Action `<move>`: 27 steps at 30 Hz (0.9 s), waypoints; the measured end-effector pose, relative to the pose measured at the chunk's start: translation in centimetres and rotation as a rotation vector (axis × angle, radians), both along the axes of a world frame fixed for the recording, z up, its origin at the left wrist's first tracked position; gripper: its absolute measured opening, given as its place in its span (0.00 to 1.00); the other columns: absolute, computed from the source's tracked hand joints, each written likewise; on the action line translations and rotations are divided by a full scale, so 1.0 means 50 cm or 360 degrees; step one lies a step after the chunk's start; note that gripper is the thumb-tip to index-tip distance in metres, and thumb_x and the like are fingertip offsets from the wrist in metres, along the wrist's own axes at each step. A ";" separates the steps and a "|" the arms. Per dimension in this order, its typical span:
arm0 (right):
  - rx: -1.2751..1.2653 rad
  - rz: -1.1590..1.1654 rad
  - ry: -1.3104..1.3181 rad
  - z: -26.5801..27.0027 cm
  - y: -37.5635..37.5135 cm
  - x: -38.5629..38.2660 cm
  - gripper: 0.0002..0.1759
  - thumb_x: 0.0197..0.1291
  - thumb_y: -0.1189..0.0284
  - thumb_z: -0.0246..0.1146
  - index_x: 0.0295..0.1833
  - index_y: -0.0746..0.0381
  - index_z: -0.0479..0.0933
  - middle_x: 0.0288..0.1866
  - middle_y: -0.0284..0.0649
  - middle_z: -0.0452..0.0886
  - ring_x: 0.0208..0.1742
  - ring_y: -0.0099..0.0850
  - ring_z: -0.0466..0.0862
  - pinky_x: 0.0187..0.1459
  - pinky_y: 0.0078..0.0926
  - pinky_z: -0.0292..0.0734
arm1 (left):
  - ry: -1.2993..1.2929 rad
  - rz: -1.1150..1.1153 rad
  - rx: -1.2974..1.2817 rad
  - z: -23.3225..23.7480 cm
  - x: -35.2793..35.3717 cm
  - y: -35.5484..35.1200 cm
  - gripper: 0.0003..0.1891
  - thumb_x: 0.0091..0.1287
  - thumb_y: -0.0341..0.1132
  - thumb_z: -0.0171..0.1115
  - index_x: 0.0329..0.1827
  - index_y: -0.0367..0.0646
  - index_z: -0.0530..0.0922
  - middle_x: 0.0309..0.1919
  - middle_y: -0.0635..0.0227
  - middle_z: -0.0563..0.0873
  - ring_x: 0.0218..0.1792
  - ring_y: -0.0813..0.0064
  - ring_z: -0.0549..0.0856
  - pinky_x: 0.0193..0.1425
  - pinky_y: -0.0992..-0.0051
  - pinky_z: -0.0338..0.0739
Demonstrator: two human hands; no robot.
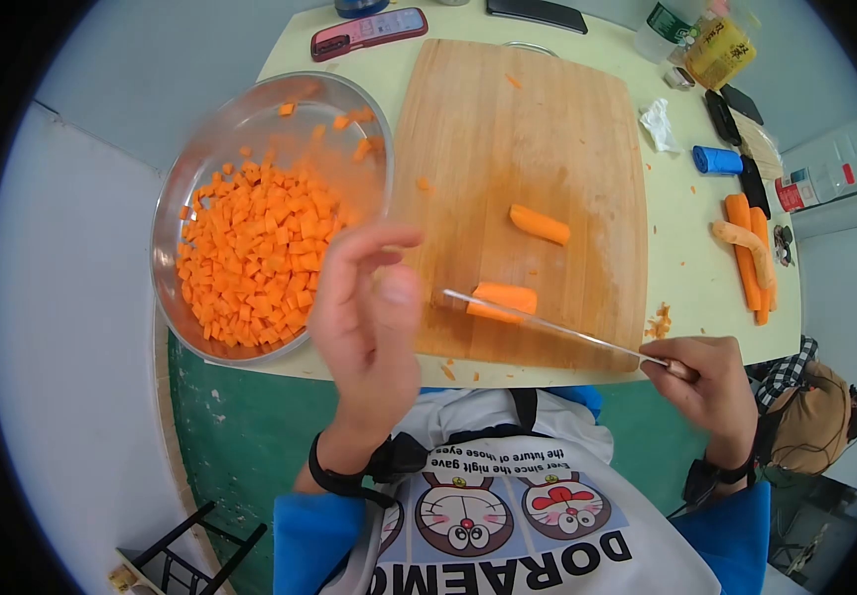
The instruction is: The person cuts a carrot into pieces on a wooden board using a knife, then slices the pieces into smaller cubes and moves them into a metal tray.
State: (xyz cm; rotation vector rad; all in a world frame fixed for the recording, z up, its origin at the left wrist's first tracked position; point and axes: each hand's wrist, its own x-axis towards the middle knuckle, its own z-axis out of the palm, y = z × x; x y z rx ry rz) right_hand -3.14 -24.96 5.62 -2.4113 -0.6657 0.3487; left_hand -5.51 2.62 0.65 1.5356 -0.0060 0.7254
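Note:
My right hand (704, 382) is closed round the handle of a kitchen knife (577, 333). The blade points left and crosses a short carrot piece (510, 297) at the front of the wooden cutting board (508, 129). Farther back on the board lies another carrot piece (540, 225). Between the board and the metal bowl (164, 238), my left hand (369, 307) is raised at the bowl's right edge. Its thumb and forefinger are apart with nothing visible between them, while the other fingertips are blurred. Many diced carrots (250, 248) fill much of the bowl.
Several carrots (741, 258) lie at the table's right side, near a blue roll (717, 161) and a crumpled tissue (660, 126). Bottles (721, 55) stand at the back right. A phone (369, 35) lies behind the bowl. Carrot scraps (660, 322) sit beside the board.

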 end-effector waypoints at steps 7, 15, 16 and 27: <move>-0.0236 0.0341 -0.0021 0.009 0.023 0.081 0.07 0.51 0.72 0.66 0.36 0.62 0.79 0.19 0.41 0.77 0.20 0.37 0.79 0.23 0.28 0.71 | 0.0395 -0.0572 0.0007 0.003 0.018 -0.011 0.12 0.70 0.32 0.48 0.43 0.33 0.77 0.32 0.65 0.82 0.36 0.78 0.81 0.43 0.79 0.74; -0.0293 0.0358 0.0001 -0.003 0.026 0.081 0.07 0.52 0.71 0.66 0.35 0.62 0.79 0.19 0.40 0.78 0.20 0.36 0.79 0.23 0.28 0.72 | 0.0453 -0.0655 -0.0168 -0.008 0.024 0.002 0.11 0.68 0.29 0.49 0.49 0.33 0.74 0.25 0.67 0.81 0.31 0.83 0.80 0.39 0.81 0.73; -0.0248 0.0343 -0.0025 -0.004 0.025 0.074 0.06 0.52 0.74 0.66 0.36 0.63 0.79 0.17 0.38 0.74 0.17 0.33 0.76 0.22 0.25 0.69 | 0.0484 -0.0656 -0.0116 0.000 0.022 0.002 0.11 0.68 0.28 0.47 0.49 0.32 0.73 0.25 0.65 0.81 0.31 0.81 0.80 0.40 0.81 0.73; -0.0280 0.0248 0.0087 -0.005 0.020 0.060 0.08 0.52 0.70 0.66 0.36 0.62 0.78 0.21 0.40 0.78 0.21 0.37 0.79 0.23 0.29 0.73 | 0.0571 -0.0771 -0.0045 0.006 0.030 0.005 0.12 0.69 0.28 0.44 0.49 0.31 0.72 0.25 0.64 0.81 0.31 0.79 0.80 0.41 0.80 0.73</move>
